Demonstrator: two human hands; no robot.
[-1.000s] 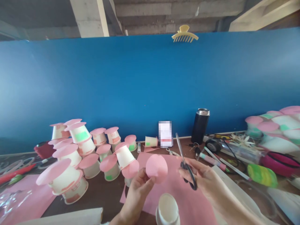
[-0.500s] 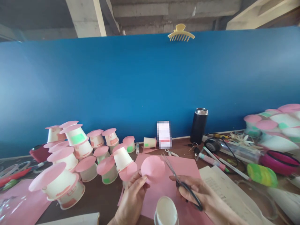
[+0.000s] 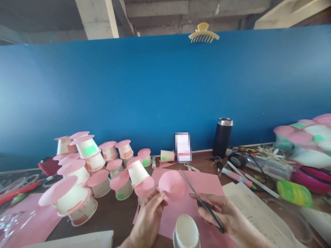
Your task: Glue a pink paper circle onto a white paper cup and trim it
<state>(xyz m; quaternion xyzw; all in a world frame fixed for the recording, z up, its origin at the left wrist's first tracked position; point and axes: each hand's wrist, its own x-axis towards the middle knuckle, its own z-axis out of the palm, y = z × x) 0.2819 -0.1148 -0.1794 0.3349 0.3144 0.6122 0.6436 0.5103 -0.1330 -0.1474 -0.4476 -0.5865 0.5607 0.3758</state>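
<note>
My left hand [image 3: 147, 217] pinches a pink paper circle [image 3: 171, 186] by its lower left edge and holds it up above the table. My right hand [image 3: 219, 213] grips black-handled scissors [image 3: 200, 201], whose blades point up and left and touch the circle's right edge. Under both hands lies a pink paper sheet [image 3: 204, 186]. An upside-down white paper cup [image 3: 186, 231] stands on that sheet, close to me between my wrists.
Several upturned white cups with pink paper tops [image 3: 85, 172] crowd the left of the table, more at the far right [image 3: 305, 137]. A black flask [image 3: 222, 137], pens, tape, a green lid [image 3: 293, 193] and printed papers [image 3: 253, 210] lie right. A blue board [image 3: 155, 96] backs the table.
My right hand lowered the scissors from upright and brought the blades to the circle's right edge. My left hand keeps holding the circle in about the same place.
</note>
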